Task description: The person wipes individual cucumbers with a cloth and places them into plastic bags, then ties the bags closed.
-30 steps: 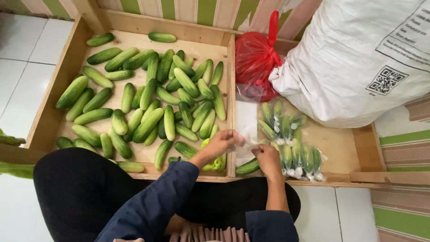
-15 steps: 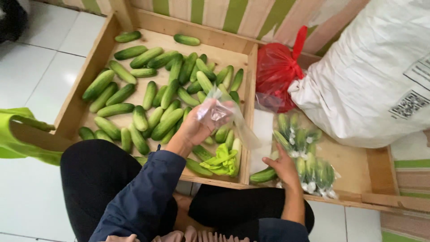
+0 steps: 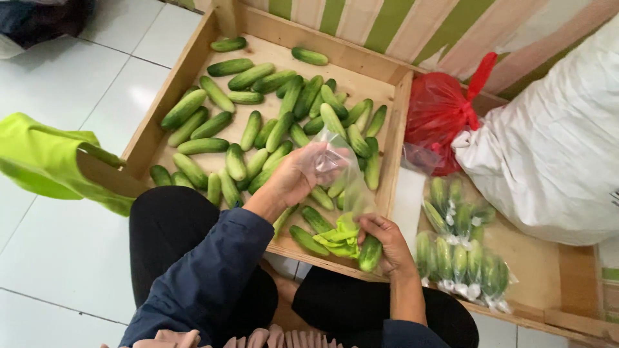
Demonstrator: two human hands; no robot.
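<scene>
My left hand (image 3: 293, 175), in a dark blue sleeve, holds up a clear plastic bag (image 3: 347, 177) over the wooden tray (image 3: 153, 125) of loose green cucumbers (image 3: 258, 122). At the tray's front edge, my right hand (image 3: 385, 237) grips a single cucumber (image 3: 370, 254) near the lower end of the bag. A crumpled lime-green plastic bundle (image 3: 336, 236) lies right beside that cucumber. My knees in black trousers press against the tray's front.
The right compartment holds packs of bagged cucumbers (image 3: 451, 248), a tied red plastic bag (image 3: 442, 116) and a big white sack (image 3: 554, 154). A lime-green item (image 3: 39, 161) lies on the white tiled floor at left. A striped wall stands behind.
My left hand rose from the front edge with the clear bag, which now hangs open. My right hand moved left from the bagged packs onto a cucumber. The camera shifted left.
</scene>
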